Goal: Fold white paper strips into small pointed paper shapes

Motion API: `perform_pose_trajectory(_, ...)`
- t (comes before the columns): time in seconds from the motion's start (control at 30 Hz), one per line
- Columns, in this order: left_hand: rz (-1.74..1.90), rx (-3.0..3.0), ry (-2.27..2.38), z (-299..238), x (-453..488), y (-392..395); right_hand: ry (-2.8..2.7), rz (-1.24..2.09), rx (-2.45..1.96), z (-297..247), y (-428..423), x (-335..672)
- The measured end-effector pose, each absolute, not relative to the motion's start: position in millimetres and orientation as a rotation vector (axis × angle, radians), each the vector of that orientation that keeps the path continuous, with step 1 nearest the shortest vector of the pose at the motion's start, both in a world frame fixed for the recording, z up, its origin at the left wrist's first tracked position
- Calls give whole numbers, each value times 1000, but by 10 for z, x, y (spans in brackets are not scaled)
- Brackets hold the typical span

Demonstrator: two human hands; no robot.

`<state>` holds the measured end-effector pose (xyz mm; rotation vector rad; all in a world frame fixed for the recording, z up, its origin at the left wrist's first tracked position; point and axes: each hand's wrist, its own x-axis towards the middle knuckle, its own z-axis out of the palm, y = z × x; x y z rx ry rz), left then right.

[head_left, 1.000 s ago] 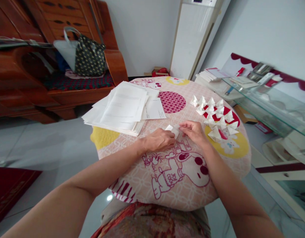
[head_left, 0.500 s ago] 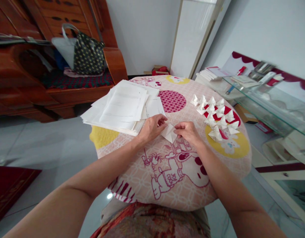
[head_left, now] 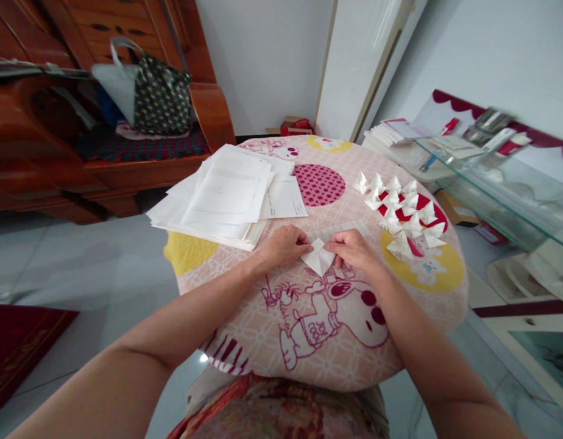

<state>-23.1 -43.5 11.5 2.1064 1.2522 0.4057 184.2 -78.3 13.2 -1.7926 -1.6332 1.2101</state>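
Observation:
A small piece of folded white paper (head_left: pixel 320 261), pointed at its lower end, is between my two hands above the patterned tablecloth (head_left: pixel 245 311). My left hand (head_left: pixel 286 245) pinches its left edge with thumb and fingers. At the right edge my right hand (head_left: pixel 351 248) grips it the same way, fingers curled underneath. Over to the right, several folded white paper shapes (head_left: pixel 391 200) with raised points stand close together in rows. A stack of loose white sheets (head_left: pixel 226 192) lies beyond my left hand, some with printed lines.
A glass shelf (head_left: pixel 501 183) holding cups and pens stands along the right side, close to the round table. At the back left is a wooden bench (head_left: pixel 208 116) with a dark patterned bag (head_left: pixel 162 94) on it. A red box (head_left: pixel 297 126) sits on the floor behind.
The folded paper has moved slightly nearer to me, and its shape now shows a flap at the top. Both hands have shifted a little with it, still gripping its sides.

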Motion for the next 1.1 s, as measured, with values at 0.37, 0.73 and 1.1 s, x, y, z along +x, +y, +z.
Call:
perform_pose_trajectory(0.37, 158, 2275, 1424, 159, -125, -449, -1627, 1048, -1931, 139, -796, 1737)
perform_pose_trajectory(0.73, 368, 2297, 1248, -16, -185, -448, -1598, 1063, -1889, 86, -794, 1750)
perform_pose_trajectory(1.1, 502, 2448, 514, -28, -237, -484, -1399, 1317, -1672, -11, -754, 1917)
